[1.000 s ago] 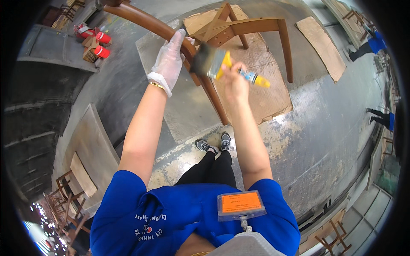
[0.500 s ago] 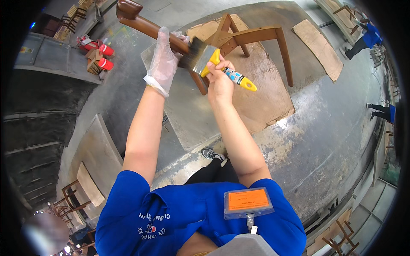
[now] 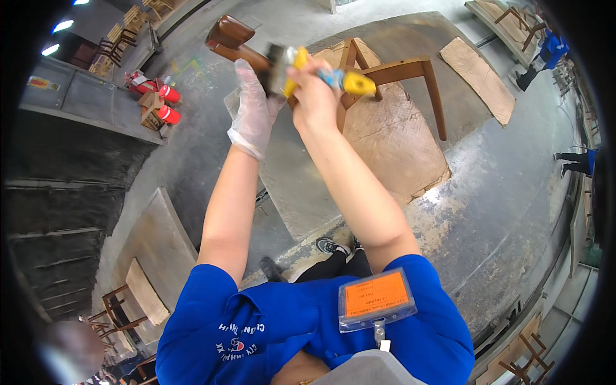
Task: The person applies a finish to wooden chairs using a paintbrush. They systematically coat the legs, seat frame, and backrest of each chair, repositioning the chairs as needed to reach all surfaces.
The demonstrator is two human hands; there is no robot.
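A brown wooden chair frame lies tilted over the cardboard, its slanting legs spread to the right. Its long member runs up and left to a thick, glossy, curved end. My left hand, in a thin clear glove, grips that member with the thumb along its near side; the other fingers are mostly hidden. In my right hand, closed round the handle, is a wide paintbrush with a yellow handle and a metal band. Its dark bristles lie against the wood just beyond my left hand, blurred by motion.
Beneath the chair, a brown cardboard sheet covers part of a grey board. Another cardboard strip lies at right. Red containers stand far left. Two people in blue are at the right edge. More chair frames stand lower left.
My right hand has moved the brush up and left along the member, toward its curved end. My left hand keeps its grip. The whole view has shifted slightly.
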